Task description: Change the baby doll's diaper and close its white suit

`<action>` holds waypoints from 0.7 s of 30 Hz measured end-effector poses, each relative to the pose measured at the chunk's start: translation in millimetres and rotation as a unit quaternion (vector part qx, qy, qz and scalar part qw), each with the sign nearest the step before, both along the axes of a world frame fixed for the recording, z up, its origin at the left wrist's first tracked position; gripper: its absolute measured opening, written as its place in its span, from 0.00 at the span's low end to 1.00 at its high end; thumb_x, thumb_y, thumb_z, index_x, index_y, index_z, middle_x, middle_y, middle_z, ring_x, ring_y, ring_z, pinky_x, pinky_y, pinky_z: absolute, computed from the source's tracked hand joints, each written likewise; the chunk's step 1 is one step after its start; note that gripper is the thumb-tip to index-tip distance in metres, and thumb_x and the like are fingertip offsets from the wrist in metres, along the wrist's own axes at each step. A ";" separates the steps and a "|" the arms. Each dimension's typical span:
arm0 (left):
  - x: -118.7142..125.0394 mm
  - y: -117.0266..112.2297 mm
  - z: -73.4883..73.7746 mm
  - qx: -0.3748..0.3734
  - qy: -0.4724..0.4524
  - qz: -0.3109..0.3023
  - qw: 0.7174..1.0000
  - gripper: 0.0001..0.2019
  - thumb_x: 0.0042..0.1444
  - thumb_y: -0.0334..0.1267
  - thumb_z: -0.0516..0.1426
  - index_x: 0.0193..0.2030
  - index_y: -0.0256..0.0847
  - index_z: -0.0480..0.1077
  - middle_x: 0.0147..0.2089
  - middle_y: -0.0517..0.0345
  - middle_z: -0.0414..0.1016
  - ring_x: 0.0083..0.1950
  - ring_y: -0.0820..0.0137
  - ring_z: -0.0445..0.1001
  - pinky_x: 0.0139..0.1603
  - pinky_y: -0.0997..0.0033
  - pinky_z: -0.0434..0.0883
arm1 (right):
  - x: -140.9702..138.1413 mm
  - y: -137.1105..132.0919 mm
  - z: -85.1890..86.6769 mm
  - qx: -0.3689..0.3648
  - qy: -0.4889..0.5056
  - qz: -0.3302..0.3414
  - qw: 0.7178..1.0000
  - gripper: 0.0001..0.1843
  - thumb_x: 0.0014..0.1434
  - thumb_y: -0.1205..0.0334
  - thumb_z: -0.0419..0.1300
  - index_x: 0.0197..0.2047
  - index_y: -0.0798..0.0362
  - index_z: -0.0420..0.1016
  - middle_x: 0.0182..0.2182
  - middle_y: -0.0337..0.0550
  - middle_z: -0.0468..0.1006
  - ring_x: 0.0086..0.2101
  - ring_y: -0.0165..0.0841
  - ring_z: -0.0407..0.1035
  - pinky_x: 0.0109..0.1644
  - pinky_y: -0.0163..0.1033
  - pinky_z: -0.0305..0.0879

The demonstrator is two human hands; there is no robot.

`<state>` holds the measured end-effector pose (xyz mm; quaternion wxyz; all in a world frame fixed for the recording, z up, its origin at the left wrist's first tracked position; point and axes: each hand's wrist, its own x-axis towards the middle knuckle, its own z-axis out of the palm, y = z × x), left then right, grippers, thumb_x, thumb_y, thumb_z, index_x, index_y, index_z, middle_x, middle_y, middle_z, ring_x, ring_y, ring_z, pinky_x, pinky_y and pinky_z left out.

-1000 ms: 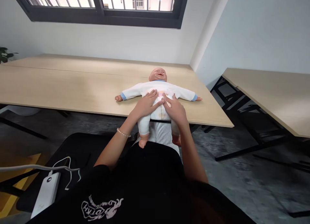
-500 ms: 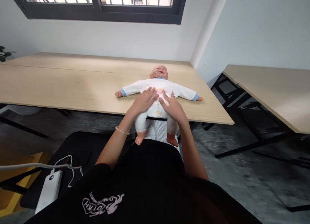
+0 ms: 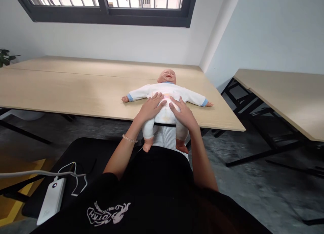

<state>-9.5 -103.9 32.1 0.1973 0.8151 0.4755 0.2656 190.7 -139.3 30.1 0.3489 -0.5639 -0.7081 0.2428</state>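
A baby doll (image 3: 167, 92) in a white suit with blue cuffs lies on its back at the near edge of the long wooden table (image 3: 76, 88), arms spread, legs hanging over the edge. My left hand (image 3: 150, 107) rests flat on the doll's belly and left hip, fingers stretched out. On the other hip and belly lies my right hand (image 3: 184, 113), fingers also extended. Both hands press against the doll's white suit. A bead bracelet is on my left wrist.
A white power bank (image 3: 52, 201) with a white cable lies on a black seat at lower left. A second wooden table (image 3: 283, 95) on a black frame stands at right. A dark-framed window is on the far wall, and a plant at far left.
My hands have slid slightly apart on the doll's belly, from fingertips touching to a small gap. The doll's legs hang a little lower over the table edge.
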 end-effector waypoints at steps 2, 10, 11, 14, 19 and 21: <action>0.6 -0.8 1.1 -0.001 0.002 0.003 1.000 0.31 0.75 0.55 0.42 0.77 0.41 0.60 0.81 0.47 0.50 0.84 0.57 0.43 0.81 0.46 0.43 | 5.4 1.0 -1.9 0.005 0.017 0.036 0.999 0.35 0.72 0.36 0.52 0.74 0.42 0.67 0.76 0.43 0.56 0.77 0.48 0.40 0.77 0.62 0.47; 0.5 4.4 -3.5 -0.004 -0.005 -0.002 1.000 0.31 0.75 0.55 0.41 0.76 0.42 0.61 0.81 0.49 0.50 0.84 0.57 0.41 0.81 0.44 0.44 | 17.6 5.0 -5.2 -0.015 0.039 0.082 0.996 0.35 0.70 0.31 0.52 0.70 0.42 0.71 0.76 0.41 0.55 0.77 0.43 0.36 0.78 0.61 0.43; -0.2 4.7 -4.7 -0.007 -0.017 -0.004 1.000 0.31 0.75 0.55 0.41 0.76 0.42 0.61 0.81 0.49 0.50 0.84 0.57 0.41 0.81 0.44 0.44 | 17.4 4.4 -6.4 -0.011 0.044 0.085 0.995 0.37 0.70 0.30 0.52 0.71 0.42 0.70 0.76 0.41 0.54 0.77 0.42 0.35 0.79 0.60 0.42; -4.6 2.0 -7.9 -0.015 -0.086 -0.010 0.996 0.32 0.75 0.56 0.41 0.77 0.44 0.59 0.81 0.51 0.50 0.84 0.59 0.41 0.82 0.48 0.43 | 18.9 0.8 -11.4 0.007 0.085 0.089 0.992 0.45 0.68 0.26 0.49 0.76 0.46 0.62 0.78 0.41 0.48 0.78 0.39 0.32 0.80 0.55 0.39; -15.0 -2.7 -15.3 -0.020 -0.150 -0.024 0.988 0.31 0.74 0.56 0.44 0.77 0.45 0.60 0.81 0.54 0.50 0.84 0.60 0.41 0.82 0.52 0.43 | 23.8 -3.7 -19.5 0.014 0.168 0.080 0.982 0.52 0.67 0.22 0.42 0.81 0.48 0.47 0.79 0.39 0.41 0.77 0.36 0.36 0.81 0.50 0.36; -17.5 2.7 -21.6 -0.026 -0.179 -0.018 0.983 0.31 0.74 0.55 0.44 0.76 0.44 0.61 0.81 0.53 0.50 0.84 0.61 0.40 0.82 0.54 0.44 | 23.4 -3.1 -22.4 0.006 0.210 0.063 0.976 0.52 0.68 0.24 0.43 0.82 0.49 0.42 0.79 0.41 0.41 0.77 0.36 0.38 0.80 0.50 0.39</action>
